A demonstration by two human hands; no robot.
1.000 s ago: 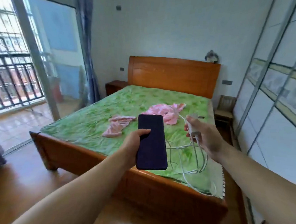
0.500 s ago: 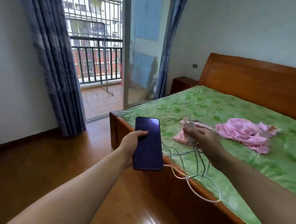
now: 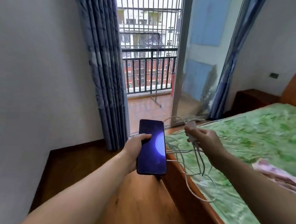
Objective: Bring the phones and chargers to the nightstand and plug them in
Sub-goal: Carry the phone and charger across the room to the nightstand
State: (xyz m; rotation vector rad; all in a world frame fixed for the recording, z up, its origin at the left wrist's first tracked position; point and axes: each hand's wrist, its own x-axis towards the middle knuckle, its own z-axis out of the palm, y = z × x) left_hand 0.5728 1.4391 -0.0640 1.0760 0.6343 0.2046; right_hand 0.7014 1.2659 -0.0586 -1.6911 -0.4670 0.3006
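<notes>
Both hands are full: the left hand grips a dark phone by its edge, thumb across the screen. At its 3 o'clock the right hand clutches white chargers, whose cables dangle in loops over the bed corner. Well apart at 2 o'clock, the nightstand stands beside the headboard.

Phone left of bed; nightstand behind bed

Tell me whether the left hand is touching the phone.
Touching. The head view shows the left hand gripping the phone, its thumb lying across the screen.
</notes>
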